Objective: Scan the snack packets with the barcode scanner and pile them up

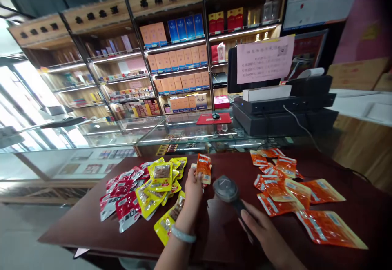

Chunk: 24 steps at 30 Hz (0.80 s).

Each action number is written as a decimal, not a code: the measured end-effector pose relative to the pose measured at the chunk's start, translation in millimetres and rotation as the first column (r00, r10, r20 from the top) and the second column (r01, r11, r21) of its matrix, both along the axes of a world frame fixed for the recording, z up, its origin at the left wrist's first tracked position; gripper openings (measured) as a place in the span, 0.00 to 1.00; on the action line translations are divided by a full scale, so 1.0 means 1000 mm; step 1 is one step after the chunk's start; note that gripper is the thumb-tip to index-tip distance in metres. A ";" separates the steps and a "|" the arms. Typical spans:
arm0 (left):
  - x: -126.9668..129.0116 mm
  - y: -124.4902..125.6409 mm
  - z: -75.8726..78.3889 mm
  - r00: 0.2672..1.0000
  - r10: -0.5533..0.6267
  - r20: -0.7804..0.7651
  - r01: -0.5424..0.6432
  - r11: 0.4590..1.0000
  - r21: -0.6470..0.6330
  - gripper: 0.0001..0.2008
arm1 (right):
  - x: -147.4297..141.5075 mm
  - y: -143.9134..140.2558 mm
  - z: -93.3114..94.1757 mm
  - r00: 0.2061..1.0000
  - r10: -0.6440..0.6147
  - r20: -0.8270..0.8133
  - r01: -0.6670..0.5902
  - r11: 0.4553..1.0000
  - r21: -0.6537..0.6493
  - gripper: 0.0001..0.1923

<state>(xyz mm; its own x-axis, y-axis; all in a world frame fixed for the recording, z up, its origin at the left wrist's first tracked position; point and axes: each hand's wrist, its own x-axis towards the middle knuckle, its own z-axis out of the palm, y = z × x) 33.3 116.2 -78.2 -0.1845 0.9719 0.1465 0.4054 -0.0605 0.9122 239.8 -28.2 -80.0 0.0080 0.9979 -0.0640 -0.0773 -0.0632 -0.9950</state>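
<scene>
Fingers point(196, 175) of left hand point(192, 188) pinch an orange snack packet point(203, 168), held upright above the table, label side toward the scanner head. Right hand point(260, 227) is wrapped round the handle of a dark barcode scanner point(226, 189); scanner head sits just beside the held packet, to its rt. Pale bangle point(183, 234) on left wrist.

Largest to smallest:
- Shelving point(174, 54) w/ boxed goods fills the background; glass counter point(128, 139) runs in front of it.
- Dark red-brown table point(220, 225) carries all loose packets.
- Black register unit point(281, 111) w/ monitor and a pink notice point(265, 60), behind the table at rt.
- Orange packets point(290, 196), spread loosely at rt of the scanner, several overlapping.
- Yellow packets point(161, 188), heaped left of the held packet.
- Red packets point(124, 196), farthest left, touching the yellow heap.
</scene>
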 end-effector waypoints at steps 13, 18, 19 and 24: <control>-0.027 0.022 0.016 0.904 0.116 -0.411 -0.112 0.993 0.033 0.21 | -0.004 0.003 0.011 0.990 0.043 0.137 -0.044 0.999 0.004 0.31; -0.023 0.020 0.016 0.765 0.159 -0.625 -0.074 0.984 0.160 0.22 | 0.010 -0.009 0.021 0.996 -0.007 0.091 0.007 1.000 -0.003 0.31; -0.021 0.017 0.018 0.724 0.176 -0.666 -0.062 0.979 0.192 0.23 | 0.015 -0.013 0.021 0.995 -0.034 0.089 0.035 0.999 -0.007 0.30; 0.009 -0.003 0.039 0.594 0.264 -0.760 -0.016 0.948 0.317 0.22 | 0.046 -0.040 0.020 0.972 -0.184 0.149 0.184 0.983 0.008 0.29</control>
